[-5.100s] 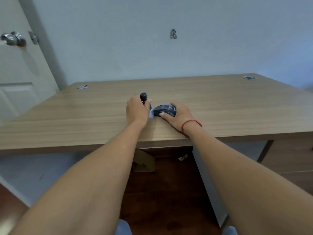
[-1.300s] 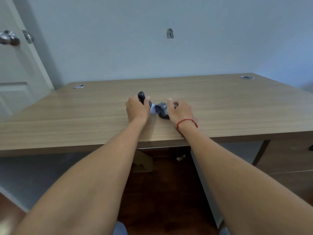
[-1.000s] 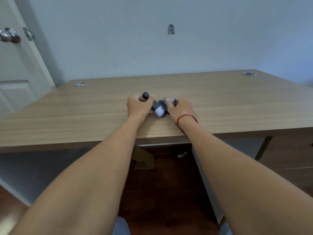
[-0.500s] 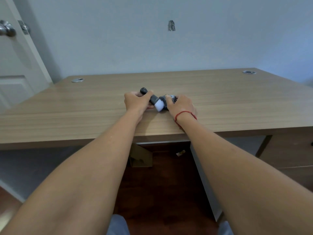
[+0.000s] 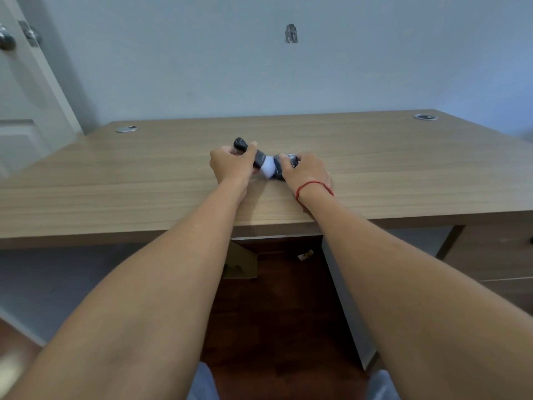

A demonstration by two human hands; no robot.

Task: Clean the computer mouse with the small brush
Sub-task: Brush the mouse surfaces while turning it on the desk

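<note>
My left hand (image 5: 230,164) is closed around a small brush (image 5: 266,167) with a dark handle and a white bristle head. The handle's rounded end sticks out past my fingers to the upper left. My right hand (image 5: 305,171), with a red string on its wrist, grips a dark computer mouse (image 5: 279,168) tipped up on its side on the wooden desk (image 5: 129,180). The white bristles press against the mouse's left face. Most of the mouse is hidden behind my right fingers.
Two round metal cable grommets sit at the desk's back corners, one left (image 5: 127,128) and one right (image 5: 424,117). A white door (image 5: 20,111) stands at the left. Drawers (image 5: 490,255) and a cardboard piece (image 5: 240,262) lie below the desk.
The mouse went from lying flat under my right hand to tipped on its side. The brush handle tilted from upright to slanting left, bringing the white bristles against the mouse.
</note>
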